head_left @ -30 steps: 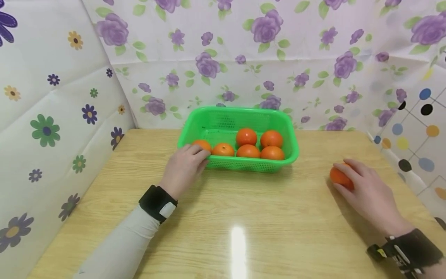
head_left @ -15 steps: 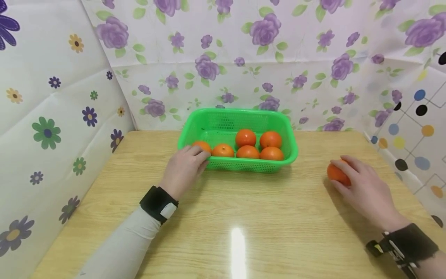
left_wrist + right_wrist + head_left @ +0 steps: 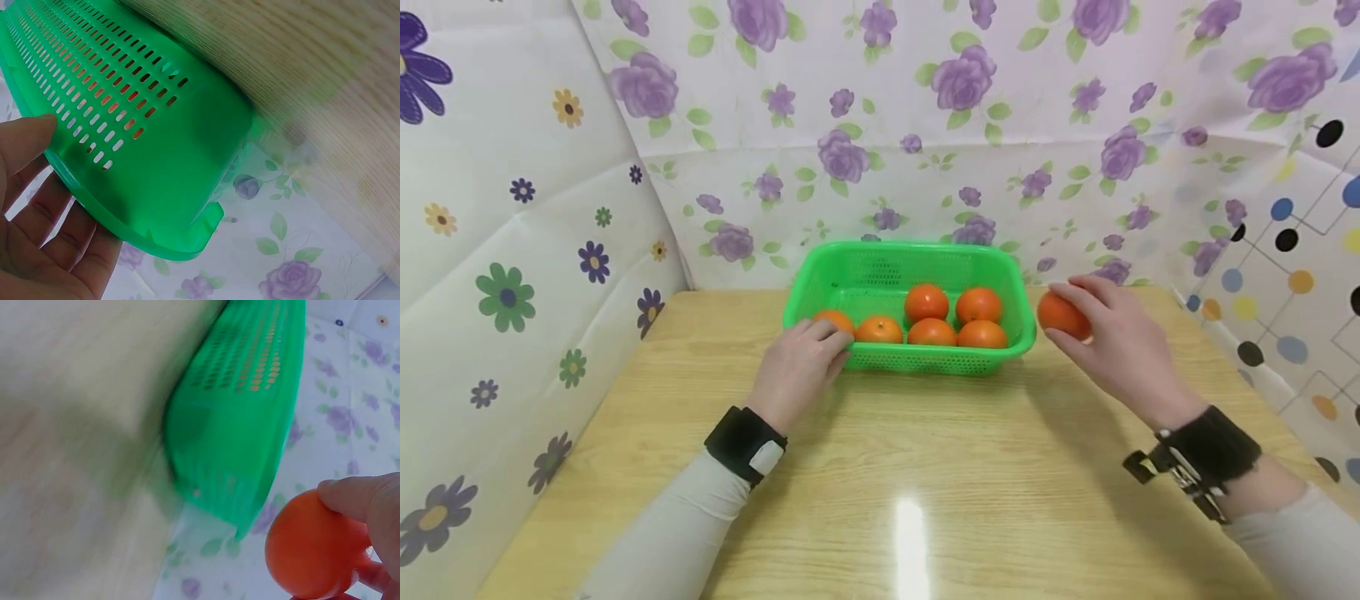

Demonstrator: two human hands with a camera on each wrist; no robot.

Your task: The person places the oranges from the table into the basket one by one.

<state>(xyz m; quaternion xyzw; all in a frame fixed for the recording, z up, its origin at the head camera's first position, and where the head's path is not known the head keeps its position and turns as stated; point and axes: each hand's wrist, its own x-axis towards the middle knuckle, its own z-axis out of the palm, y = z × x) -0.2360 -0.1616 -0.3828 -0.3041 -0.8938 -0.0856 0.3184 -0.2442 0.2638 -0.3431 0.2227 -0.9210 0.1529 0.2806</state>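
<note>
A green plastic basket [image 3: 917, 357] stands at the back of the table with several oranges [image 3: 931, 332] inside, most of them along its front and right side. My left hand [image 3: 797, 367] grips its front rim near the left corner; in the left wrist view the thumb [image 3: 28, 139] lies on the perforated outer wall and the fingers pass behind the rim. Just right of the basket, my right hand [image 3: 1123, 354] holds another orange [image 3: 1062, 315] between thumb and fingers, raised above the table. The right wrist view shows this orange [image 3: 312, 547] apart from the basket wall [image 3: 228, 437].
The wooden table [image 3: 865, 467] carries a bright light reflection near its front. A sheet with purple roses [image 3: 842, 154] hangs close behind the basket. Patterned sheets also stand at the left [image 3: 505, 283] and right [image 3: 1292, 283] sides.
My right hand has lifted the orange off the right part of the table and brought it left and back, toward the basket. The left hand has kept its grip on the rim.
</note>
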